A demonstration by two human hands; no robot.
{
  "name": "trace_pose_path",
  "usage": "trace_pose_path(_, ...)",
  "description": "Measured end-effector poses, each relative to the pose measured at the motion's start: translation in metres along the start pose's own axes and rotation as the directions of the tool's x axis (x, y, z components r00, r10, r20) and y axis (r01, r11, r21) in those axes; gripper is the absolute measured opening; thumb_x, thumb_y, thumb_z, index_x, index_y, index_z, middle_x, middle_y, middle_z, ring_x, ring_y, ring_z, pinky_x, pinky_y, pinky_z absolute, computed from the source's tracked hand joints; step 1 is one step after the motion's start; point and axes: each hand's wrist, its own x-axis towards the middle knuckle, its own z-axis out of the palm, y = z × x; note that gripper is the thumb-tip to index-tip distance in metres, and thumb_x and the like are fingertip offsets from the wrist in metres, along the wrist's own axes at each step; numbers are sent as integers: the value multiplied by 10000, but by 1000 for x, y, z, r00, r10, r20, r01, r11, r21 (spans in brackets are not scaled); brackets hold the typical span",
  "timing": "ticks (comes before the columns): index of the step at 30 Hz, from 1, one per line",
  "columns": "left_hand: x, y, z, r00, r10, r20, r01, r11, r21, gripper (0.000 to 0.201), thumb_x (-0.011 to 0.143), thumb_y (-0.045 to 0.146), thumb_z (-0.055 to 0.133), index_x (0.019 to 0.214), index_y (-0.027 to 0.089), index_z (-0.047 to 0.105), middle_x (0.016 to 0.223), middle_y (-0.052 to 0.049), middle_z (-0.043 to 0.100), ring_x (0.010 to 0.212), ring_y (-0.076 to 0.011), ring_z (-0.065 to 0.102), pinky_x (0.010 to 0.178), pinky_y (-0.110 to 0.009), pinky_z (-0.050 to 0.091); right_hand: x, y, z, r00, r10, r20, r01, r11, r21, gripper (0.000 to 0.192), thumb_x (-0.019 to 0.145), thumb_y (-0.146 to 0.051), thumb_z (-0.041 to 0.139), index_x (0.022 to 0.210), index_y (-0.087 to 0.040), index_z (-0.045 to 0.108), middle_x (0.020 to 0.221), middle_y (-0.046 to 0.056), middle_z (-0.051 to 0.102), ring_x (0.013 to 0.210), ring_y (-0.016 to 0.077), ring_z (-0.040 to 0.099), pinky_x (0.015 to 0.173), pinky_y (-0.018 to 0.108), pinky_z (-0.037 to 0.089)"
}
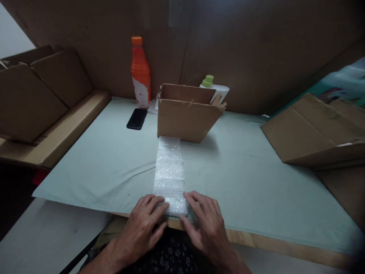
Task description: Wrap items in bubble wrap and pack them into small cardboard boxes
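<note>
A strip of bubble wrap [170, 165] lies lengthwise on the pale green cloth, its near end folded into a thicker layer by the table's front edge. My left hand [145, 219] rests against the left side of that folded end, fingertips touching it and the thumb apart below. At its right side is my right hand [207, 222], index fingertip on the edge and thumb at the near corner. Both hands have their fingers apart and neither grips the wrap. The strip's far end meets the base of an open cardboard box [185, 120].
Behind the box stands a bottle with a green cap [208, 80]. An orange bottle [141, 72] and a black phone [137, 118] are at the back left. Cardboard boxes flank the green cloth [256, 182] at left [31, 99] and right [316, 129]. A cardboard wall [242, 49] rises behind.
</note>
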Motion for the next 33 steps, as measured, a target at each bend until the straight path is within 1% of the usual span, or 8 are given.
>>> trace_pose_path(4, 3, -6, 2, 999, 19, -35, -18, 999, 30, 421, 873, 42, 549, 1268, 188, 546, 1204, -112, 635, 1123, -287, 548, 938, -483, 526, 3, -3, -5, 983, -126, 132, 116, 990, 80, 336, 930, -123, 527, 1253, -173, 605, 1272, 123, 676, 1198, 304, 583, 959, 482, 471)
trace_pose_path(7, 9, -5, -3, 998, 15, -68, -16, 1000, -18, 350, 889, 13, 497, 1180, 188, 581, 1093, -94, 661, 1041, -265, 579, 879, -443, 526, 10, 0, 1, 983, -86, 160, 53, 979, 195, 287, 945, -75, 489, 1169, -189, 625, 1106, 79, 732, 1025, 245, 650, 873, 421, 513)
trace_pose_path(11, 16, -6, -13, 998, 10, -54, -17, 993, -120, 260, 935, 88, 522, 1160, 204, 576, 943, -44, 690, 855, -224, 613, 761, -387, 523, 11, 11, 2, 980, -7, 201, -60, 943, 327, 304, 976, -147, 519, 1269, -212, 570, 1042, 58, 740, 902, 200, 666, 787, 359, 547)
trace_pose_path(16, 37, -20, -6, 992, -3, -124, 2, 1000, -10, 234, 958, 142, 525, 1182, 188, 576, 989, -70, 698, 847, -232, 636, 751, -390, 546, 8, 15, 0, 1000, -10, 20, 7, 989, 151, 367, 945, -233, 606, 1305, -175, 564, 1216, 147, 669, 1085, 274, 623, 886, 453, 520)
trace_pose_path(22, 52, -32, 1, 964, -25, -265, 60, 990, 126, 236, 956, 183, 553, 1189, 173, 585, 1102, -121, 642, 1012, -280, 600, 857, -458, 547, 23, 11, 10, 987, -79, 140, 68, 994, 86, 321, 937, -139, 560, 1254, -166, 602, 1197, 135, 687, 1091, 282, 615, 910, 474, 506)
trace_pose_path(26, 28, -25, -11, 978, 54, -200, -48, 998, 33, 350, 957, 229, 567, 1302, 178, 538, 1229, -136, 604, 1162, -290, 547, 972, -486, 506, 30, 17, 6, 984, -17, 180, -21, 978, 205, 292, 958, -134, 531, 1236, -192, 598, 1116, 100, 721, 996, 246, 650, 863, 440, 526)
trace_pose_path(29, 16, -21, -16, 990, 32, -138, -38, 999, -38, 367, 970, 179, 523, 1336, 189, 513, 1185, -117, 635, 1102, -254, 580, 936, -443, 524, 29, 23, 0, 963, 17, 270, -110, 937, 333, 288, 974, -188, 545, 1257, -220, 587, 1091, 68, 739, 964, 219, 669, 841, 399, 549)
trace_pose_path(33, 35, -28, -12, 984, -35, -176, 28, 999, -40, 345, 986, 192, 515, 1330, 198, 505, 1115, -98, 678, 1008, -230, 628, 861, -405, 549, 28, 29, 3, 992, 56, 115, -78, 977, 200, 306, 987, -235, 545, 1287, -189, 582, 1226, 132, 695, 1090, 254, 647, 878, 430, 545)
